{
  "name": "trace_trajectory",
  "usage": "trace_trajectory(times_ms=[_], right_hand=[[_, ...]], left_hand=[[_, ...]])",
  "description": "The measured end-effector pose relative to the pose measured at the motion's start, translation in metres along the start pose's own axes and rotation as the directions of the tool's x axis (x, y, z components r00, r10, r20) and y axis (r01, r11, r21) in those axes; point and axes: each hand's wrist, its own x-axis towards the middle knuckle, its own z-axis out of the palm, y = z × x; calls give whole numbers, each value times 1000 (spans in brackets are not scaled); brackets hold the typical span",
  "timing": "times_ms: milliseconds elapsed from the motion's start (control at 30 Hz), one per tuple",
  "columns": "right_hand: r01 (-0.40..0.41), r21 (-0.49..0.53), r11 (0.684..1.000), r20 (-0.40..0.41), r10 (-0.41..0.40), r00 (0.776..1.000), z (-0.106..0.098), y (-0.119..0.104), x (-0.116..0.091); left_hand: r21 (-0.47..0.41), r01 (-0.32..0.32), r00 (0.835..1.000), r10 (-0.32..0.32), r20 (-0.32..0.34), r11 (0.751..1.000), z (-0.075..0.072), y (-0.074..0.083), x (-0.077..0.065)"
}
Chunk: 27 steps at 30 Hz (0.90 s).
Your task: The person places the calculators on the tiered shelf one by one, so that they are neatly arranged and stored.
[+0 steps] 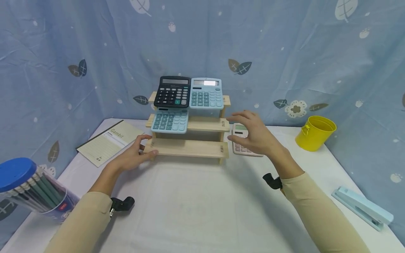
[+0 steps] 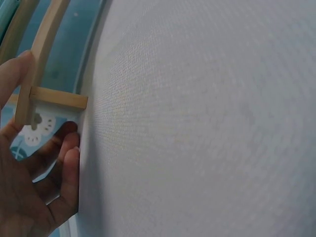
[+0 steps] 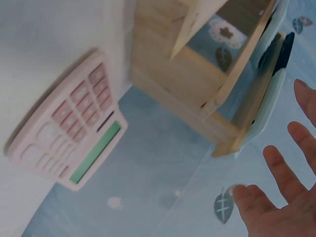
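Observation:
A three-tier wooden rack (image 1: 190, 147) stands on the white table. My left hand (image 1: 134, 154) grips the left end of its lowest board, thumb on the front and fingers behind; the wrist view shows the thumb against the wood (image 2: 42, 54). On the top tier, a black calculator (image 1: 172, 92) lies beside a light blue calculator (image 1: 206, 93). Another light blue calculator (image 1: 170, 121) rests at the left of the middle tier. My right hand (image 1: 253, 133) is held beside the rack's right end, fingers spread and holding nothing. It partly hides a pink calculator (image 3: 71, 121) on the table.
A notepad (image 1: 109, 142) lies left of the rack. At the front left stands a clear tub of pencils (image 1: 47, 191) with a blue lid. A yellow bucket (image 1: 311, 137) and a light blue stapler (image 1: 362, 207) are on the right. Patterned blue curtain (image 1: 196, 38) surrounds the table.

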Motion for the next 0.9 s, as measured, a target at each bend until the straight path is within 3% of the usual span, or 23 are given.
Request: trace_trajectory(times_ms=[433, 733, 900], right_hand=[[-6, 23, 1000, -59, 7, 998, 2, 31, -7], [-190, 101, 977, 4, 191, 982, 13, 47, -3], [-235, 98, 967, 2, 236, 972, 17, 53, -2]], left_hand=[[10, 42, 999, -42, 2, 999, -2, 2, 0], [11, 43, 999, -43, 2, 999, -3, 0, 1], [10, 38, 999, -38, 17, 999, -3, 1, 1]])
